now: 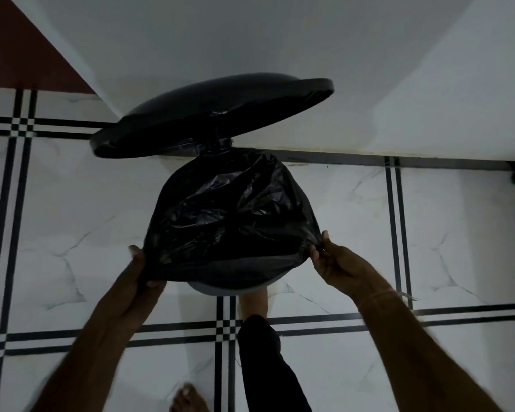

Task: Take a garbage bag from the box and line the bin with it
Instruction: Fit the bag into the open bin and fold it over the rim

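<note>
A round pedal bin (220, 288) stands on the tiled floor against the wall, its black lid (208, 114) raised toward the wall. A crumpled black garbage bag (229, 209) is spread over the bin's mouth and hides nearly all of the rim; only a grey strip of bin shows at the near side. My left hand (140, 272) grips the bag's edge at the near left of the bin. My right hand (333, 258) pinches the bag's edge at the near right. The box of bags is not in view.
A white wall (280, 40) rises right behind the bin, and a dark red surface (15, 55) shows at the top left. One foot with a dark trouser leg (259, 346) is at the bin's base; the other bare foot (188, 396) stands nearer me. White floor tiles (72, 221) with black lines surround the bin.
</note>
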`<state>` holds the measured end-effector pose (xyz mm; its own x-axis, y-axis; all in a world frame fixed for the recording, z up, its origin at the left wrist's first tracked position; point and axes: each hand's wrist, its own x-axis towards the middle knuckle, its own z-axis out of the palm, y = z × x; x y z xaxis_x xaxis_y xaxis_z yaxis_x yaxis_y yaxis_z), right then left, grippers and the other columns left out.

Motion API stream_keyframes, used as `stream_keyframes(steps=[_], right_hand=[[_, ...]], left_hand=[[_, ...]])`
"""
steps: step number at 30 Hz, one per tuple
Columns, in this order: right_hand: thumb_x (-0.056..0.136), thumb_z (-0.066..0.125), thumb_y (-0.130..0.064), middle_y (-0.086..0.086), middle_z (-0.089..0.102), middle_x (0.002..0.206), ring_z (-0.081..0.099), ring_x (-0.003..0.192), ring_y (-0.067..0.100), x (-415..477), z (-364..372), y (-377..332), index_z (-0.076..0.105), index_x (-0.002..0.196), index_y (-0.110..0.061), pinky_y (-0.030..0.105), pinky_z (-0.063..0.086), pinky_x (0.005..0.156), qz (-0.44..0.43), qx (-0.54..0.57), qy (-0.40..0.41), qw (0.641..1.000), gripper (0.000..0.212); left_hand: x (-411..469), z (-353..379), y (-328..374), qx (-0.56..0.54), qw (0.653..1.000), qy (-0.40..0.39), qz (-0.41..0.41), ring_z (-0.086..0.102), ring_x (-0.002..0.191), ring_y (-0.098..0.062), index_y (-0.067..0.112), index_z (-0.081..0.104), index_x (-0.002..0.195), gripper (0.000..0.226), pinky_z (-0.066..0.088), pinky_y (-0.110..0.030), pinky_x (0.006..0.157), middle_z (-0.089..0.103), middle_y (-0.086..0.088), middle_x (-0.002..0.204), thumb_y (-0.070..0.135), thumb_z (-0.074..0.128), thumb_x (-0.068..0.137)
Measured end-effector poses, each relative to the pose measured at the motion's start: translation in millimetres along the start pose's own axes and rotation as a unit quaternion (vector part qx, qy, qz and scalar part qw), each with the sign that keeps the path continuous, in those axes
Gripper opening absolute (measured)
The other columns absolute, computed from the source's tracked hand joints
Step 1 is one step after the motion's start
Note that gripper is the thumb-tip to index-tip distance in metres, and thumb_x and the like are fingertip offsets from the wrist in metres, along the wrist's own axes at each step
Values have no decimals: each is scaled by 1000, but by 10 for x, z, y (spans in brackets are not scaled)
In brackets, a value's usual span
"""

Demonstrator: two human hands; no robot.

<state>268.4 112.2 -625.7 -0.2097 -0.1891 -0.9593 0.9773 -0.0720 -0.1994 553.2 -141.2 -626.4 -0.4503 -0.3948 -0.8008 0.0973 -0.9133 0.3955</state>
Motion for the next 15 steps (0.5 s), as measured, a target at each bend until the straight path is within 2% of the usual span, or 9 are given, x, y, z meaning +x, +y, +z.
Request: stream_keyframes(steps=[2, 4, 7, 9, 10, 11, 12, 13, 15], right_hand=[[90, 68, -18, 9, 77, 87, 77, 64, 18, -34, 24, 30, 76, 78, -8, 26, 64, 60, -14, 1, -17, 1000, 17], [79, 75, -12, 9, 79, 88, 78, 70, 18, -59, 24, 54, 76, 83, -4, 28, 65, 62, -10, -4, -31, 999, 9], [97, 63, -13, 10, 77, 93, 77, 72, 19, -59, 37, 86, 71, 93, -4, 24, 62, 55, 10, -36, -7, 999, 13], [99, 62, -16, 11, 73, 100, 73, 83, 20, -49, 70, 100, 70, 96, -4, 25, 63, 55, 18, -59, 9, 998, 15], [97, 64, -15, 12, 72, 103, 70, 89, 21, -46, 91, 111, 70, 97, -3, 28, 65, 58, 19, -58, 12, 998, 14], [94, 66, -15, 14, 72, 105, 69, 94, 24, -43, 104, 130, 70, 98, -1, 34, 66, 64, 17, -52, 14, 998, 14], [93, 67, -15, 17, 73, 106, 70, 97, 27, -41, 114, 148, 70, 99, 0, 39, 66, 70, 14, -34, 13, 999, 17], [95, 65, -15, 19, 75, 104, 73, 97, 30, -50, 125, 160, 70, 100, 2, 43, 65, 74, 6, -24, 10, 1000, 19], [101, 59, -20, 21, 78, 96, 78, 86, 32, -64, 153, 194, 68, 101, 2, 45, 65, 75, -19, -17, -1, 1000, 24]], left_hand=[[-73, -39, -32, 25, 999, -20, -16, 53, 57, 1, 19, 71, 96, 27, 37, -13, 42, 69, 6, 86, 40, 56, 91], [-125, -121, -101, 39, 998, -3, -43, 55, 57, 0, 18, 70, 102, 30, 33, -12, 39, 68, 4, 92, 41, 56, 90], [-231, -113, -188, -15, 997, 9, -79, 65, 61, -1, 17, 72, 103, 29, 34, -11, 36, 75, 2, 95, 37, 67, 83], [-296, -83, -288, -45, 995, -12, -85, 67, 63, -3, 18, 78, 98, 30, 41, -11, 39, 76, 2, 96, 31, 86, 72], [-286, -104, -351, -54, 995, -1, -84, 66, 64, -3, 19, 80, 97, 27, 44, -12, 42, 76, 3, 98, 32, 85, 73], [-307, -74, -392, -59, 995, 9, -85, 66, 65, -3, 19, 80, 96, 20, 46, -12, 44, 76, 3, 99, 33, 76, 81], [-305, -65, -442, -68, 994, 34, -79, 67, 65, -3, 19, 80, 95, 22, 49, -13, 46, 76, 3, 98, 34, 64, 90], [-293, -45, -476, -73, 993, 58, -77, 68, 65, -3, 20, 82, 92, 31, 51, -14, 49, 77, 2, 96, 35, 55, 96], [-254, -9, -519, -80, 990, 93, -67, 73, 68, -5, 20, 85, 84, 43, 56, -16, 54, 79, 1, 94, 37, 50, 101]])
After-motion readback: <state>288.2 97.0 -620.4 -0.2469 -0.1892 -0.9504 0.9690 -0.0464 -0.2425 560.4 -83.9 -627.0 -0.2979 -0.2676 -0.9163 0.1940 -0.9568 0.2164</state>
